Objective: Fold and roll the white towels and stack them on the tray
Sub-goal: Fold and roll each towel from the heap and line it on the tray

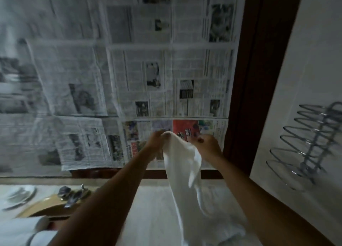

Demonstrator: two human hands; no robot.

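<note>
White cloth, thin and limp, is how the towel (182, 164) reads; it hangs in soft folds from the two raised hands and trails down to a crumpled heap on the pale bench (148, 218) below; I judge it light, floppy and without any stiffness of its own, so it will sag wherever it is not held; it should not slip much, being matte fabric, and nothing about it looks fragile. The best hold, in my view, is at two neighbouring corners along one edge, so the sheet drops flat and can be laid out square for folding; gripping it mid-cloth would only bunch it.

The left hand (157, 142) has its fingers curled round the top of the towel, pinching a gathered corner; the right hand (208, 146) sits just beside it at the cloth's upper edge, its fingers bent, and seems to hold the fabric, though the grip itself is partly hidden behind the back of the hand.

The towel is plain, unmarked and creased, twisted into a loose rope in its middle stretch; it is held up in front of a wall papered with newspaper (148, 70). Two rolled white towels (27, 229) lie at the lower left; no tray can be made out clearly.
</note>
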